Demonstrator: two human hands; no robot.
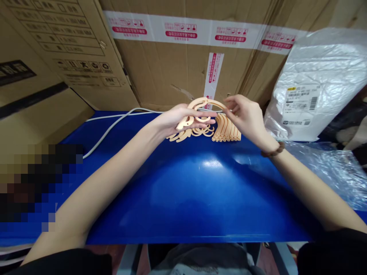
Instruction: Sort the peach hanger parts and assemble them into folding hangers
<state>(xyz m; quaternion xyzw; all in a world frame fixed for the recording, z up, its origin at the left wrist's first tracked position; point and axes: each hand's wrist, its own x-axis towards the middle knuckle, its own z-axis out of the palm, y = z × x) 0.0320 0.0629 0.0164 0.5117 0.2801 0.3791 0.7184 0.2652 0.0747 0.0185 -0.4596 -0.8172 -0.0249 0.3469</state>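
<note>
Above the table's far side I hold an arched, peach-coloured plastic piece [197, 102] that looks like a clothes hanger. My left hand [180, 116] supports its left part, with the thumb on top and the fingers stretched beneath. At the other end of the arch, my right hand [243, 114] pinches the tip between thumb and fingers. Below the left hand lie loose curved peach pieces [183, 136], partly hidden by it. A row of similar curved pieces [226, 128] sits side by side below the right hand.
Tall cardboard boxes [169, 68] wall off the blue table [200, 198] at the back and left. A white cable [111, 131] runs across the left side. On the right are a white shipping bag [304, 88] and clear plastic wrap [332, 172].
</note>
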